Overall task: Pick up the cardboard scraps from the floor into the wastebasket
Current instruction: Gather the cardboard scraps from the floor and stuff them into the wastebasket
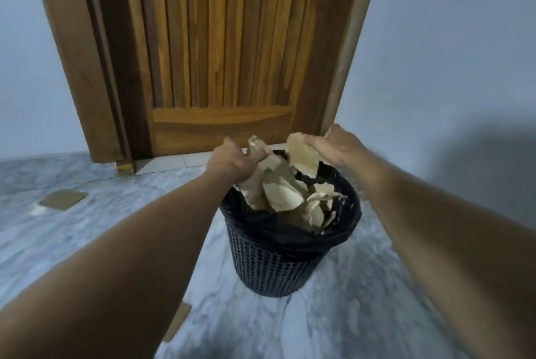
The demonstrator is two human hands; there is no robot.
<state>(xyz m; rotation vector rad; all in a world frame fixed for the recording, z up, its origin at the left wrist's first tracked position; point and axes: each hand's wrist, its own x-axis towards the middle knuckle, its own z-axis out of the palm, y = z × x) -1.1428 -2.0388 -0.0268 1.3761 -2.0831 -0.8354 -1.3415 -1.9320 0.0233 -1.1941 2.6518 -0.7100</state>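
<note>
A black mesh wastebasket (272,266) with a black liner stands on the floor in front of the door, holding several tan cardboard scraps (290,196). Over its far rim my left hand (229,160) grips a cardboard piece (258,147). My right hand (338,142) pinches another cardboard piece (301,153) above the basket. A flat brown scrap (63,198) lies on the floor at the left. Another scrap (177,321) lies close to me, partly hidden under my left forearm.
A closed wooden door (220,48) with its frame fills the wall right behind the basket. Pale walls (435,68) stand on both sides. The floor (362,315) is grey marbled tile. A dark shadow falls on the right wall.
</note>
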